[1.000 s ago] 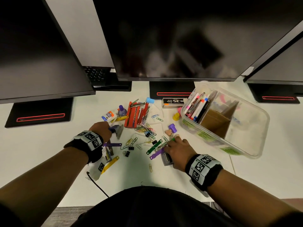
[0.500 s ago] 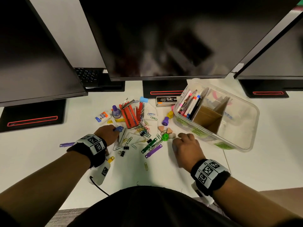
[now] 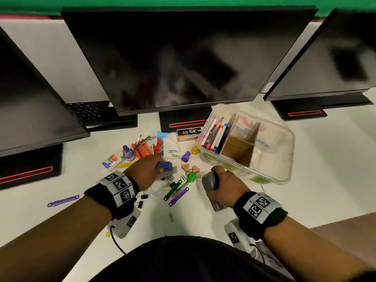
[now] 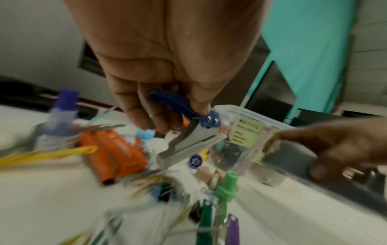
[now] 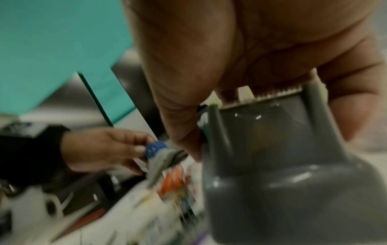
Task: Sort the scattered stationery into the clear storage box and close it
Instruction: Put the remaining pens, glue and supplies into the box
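The box (image 3: pixel 270 137) lies open to the front-right of both hands, nearer the right hand (image 3: pixel 225 183), which grips a grey tape dispenser (image 3: pixel 210 181) just beside its near wall, while the left hand (image 3: pixel 145 171) pinches a blue staple remover (image 3: pixel 164 166) over the worktop (image 3: pixel 325 159) clutter.

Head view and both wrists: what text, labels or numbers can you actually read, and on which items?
"NO.35", upside down: staples box.
Glue bottle label: brand too blurred to read.
Green and yellow labels on the clear storage box: lines of print, illegible in head and left wrist views.
Blue lettering on the box's far wall: unreadable.
Wristband squares: coded patterns, not words.
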A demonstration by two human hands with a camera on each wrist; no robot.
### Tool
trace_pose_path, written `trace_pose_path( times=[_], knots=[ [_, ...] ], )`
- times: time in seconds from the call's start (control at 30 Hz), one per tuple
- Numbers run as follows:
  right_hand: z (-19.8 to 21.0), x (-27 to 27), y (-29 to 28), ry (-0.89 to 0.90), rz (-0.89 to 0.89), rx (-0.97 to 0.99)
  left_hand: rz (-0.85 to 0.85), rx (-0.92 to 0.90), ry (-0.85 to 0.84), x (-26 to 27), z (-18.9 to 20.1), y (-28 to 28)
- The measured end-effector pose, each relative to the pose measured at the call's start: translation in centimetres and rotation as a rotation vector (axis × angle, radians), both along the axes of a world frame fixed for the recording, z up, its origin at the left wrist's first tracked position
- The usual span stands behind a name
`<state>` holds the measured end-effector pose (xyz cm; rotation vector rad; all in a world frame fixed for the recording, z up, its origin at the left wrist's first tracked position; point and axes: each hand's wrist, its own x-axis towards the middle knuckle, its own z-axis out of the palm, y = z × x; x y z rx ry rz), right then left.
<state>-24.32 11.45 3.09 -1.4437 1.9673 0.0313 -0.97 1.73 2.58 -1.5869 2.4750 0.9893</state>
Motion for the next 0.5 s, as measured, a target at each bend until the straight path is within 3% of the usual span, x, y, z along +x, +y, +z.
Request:
trace_pose_path(
  times=[0.13,0.23,0.37,0.5],
  knots=[
    [6.0,-1.6,-0.4,-0.157,-0.054,-0.126,-0.207,-0.166,0.029,-4.4,2.9,0.2],
    [9.1,-4.8,-1.5,-0.242,-0.215,-0.242,-0.345,-0.252,0.003,-7.4,3.9,0.5],
    [9.6,-10.5,-4.4,-0.125,-0.421,-0.29,-0.411,-0.17,0.022,-10.7,4.0,0.8],
    [7.9,-14.0,-7.1,0.029,-0.454,-0.083,-0.302,-0.028,0.066,-12.5,4.1,1.4]
  ],
)
